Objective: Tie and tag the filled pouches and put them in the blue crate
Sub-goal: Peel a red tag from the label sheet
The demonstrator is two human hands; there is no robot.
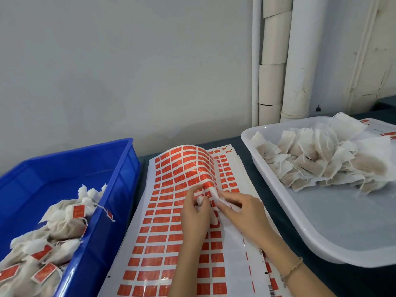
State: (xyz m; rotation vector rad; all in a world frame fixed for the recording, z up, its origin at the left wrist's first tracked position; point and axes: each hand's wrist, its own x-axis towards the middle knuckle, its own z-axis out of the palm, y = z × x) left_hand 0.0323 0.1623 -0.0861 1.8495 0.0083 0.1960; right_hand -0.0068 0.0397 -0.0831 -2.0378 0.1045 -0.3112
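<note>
White gauze pouch (202, 200), crumpled, pinched between curled fingers of left hand (194, 215) and right hand (244, 211), over red label sheet (162, 213). Blue crate (120, 168) far left.

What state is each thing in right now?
blue crate: partly filled with tagged pouches.
white tray: untagged pouches piled at far end.
sticker sheet: far end curled over.
pouch: held over the sticker sheet.
left hand: grips the pouch.
right hand: pinches the pouch.
</note>
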